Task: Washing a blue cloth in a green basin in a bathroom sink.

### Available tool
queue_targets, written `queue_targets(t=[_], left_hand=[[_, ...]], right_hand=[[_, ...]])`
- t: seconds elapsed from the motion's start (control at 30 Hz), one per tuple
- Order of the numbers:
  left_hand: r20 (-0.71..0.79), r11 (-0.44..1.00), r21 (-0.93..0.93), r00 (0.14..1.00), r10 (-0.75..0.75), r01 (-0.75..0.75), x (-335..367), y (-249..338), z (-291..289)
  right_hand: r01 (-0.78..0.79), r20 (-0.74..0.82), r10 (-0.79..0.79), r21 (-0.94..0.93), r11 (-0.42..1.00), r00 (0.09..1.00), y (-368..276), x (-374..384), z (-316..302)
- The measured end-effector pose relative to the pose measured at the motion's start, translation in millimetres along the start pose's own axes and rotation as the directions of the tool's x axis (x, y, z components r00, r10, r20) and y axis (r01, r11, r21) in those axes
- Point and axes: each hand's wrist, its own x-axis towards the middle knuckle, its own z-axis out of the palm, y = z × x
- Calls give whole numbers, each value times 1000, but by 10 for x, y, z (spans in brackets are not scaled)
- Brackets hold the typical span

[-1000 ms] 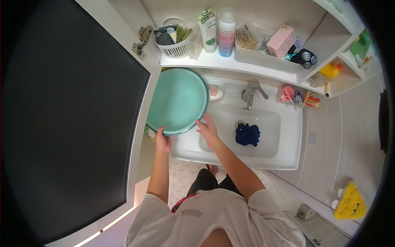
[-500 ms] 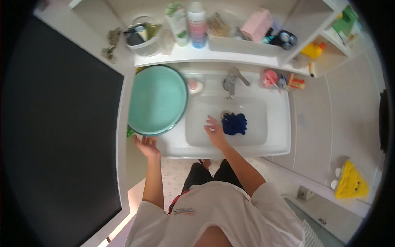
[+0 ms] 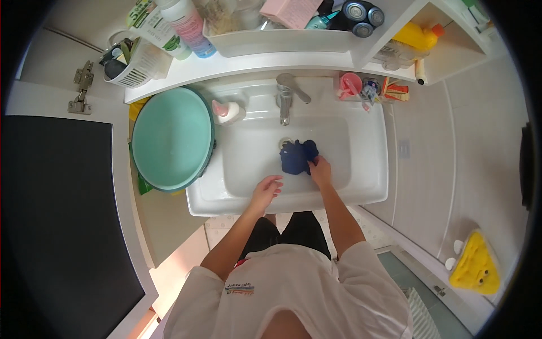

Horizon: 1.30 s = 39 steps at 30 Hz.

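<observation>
A crumpled dark blue cloth [image 3: 297,157] lies in the white sink basin [image 3: 243,164], just in front of the drain. My right hand [image 3: 320,171] pinches the right edge of the cloth between thumb and fingers. Over the front left part of the basin hovers my left hand [image 3: 265,192], open and holding nothing, its fingers pointing toward the cloth but apart from it. Behind the cloth stands the chrome faucet [image 3: 285,101]; no water is seen running from it.
A round turquoise washbasin [image 3: 172,138] rests left of the sink, beside a white pump bottle [image 3: 227,112]. Toothbrush cups [image 3: 350,86] stand at the back right. A shelf [image 3: 271,61] with bottles and bins runs behind the sink. At left, a dark-panelled cabinet door [image 3: 68,220] hangs open.
My left hand has left the turquoise washbasin's rim and moved right over the sink. My right hand has moved right and taken hold of the cloth. The view has shifted.
</observation>
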Motion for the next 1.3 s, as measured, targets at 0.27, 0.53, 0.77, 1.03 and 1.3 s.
queue_targets(t=[0.27, 0.53, 0.77, 1.03, 1.3], left_hand=[[48, 899, -296, 945, -324, 323, 234, 395, 656], [-185, 917, -398, 978, -102, 20, 404, 360, 552], [-430, 944, -192, 888, 165, -268, 299, 651, -5], [-410, 981, 178, 901, 142, -73, 379, 264, -538], [-90, 257, 964, 992, 91, 64, 118, 480, -725]], right_hand=[[115, 122, -177, 403, 908, 977, -410, -190, -325], [-178, 364, -186, 763, 622, 913, -779, -186, -795], [-167, 217, -3, 759, 629, 976, -450, 2, -859], [-85, -35, 105, 358, 930, 994, -129, 275, -998], [106, -9, -114, 452, 886, 993, -1037, 14, -1499]])
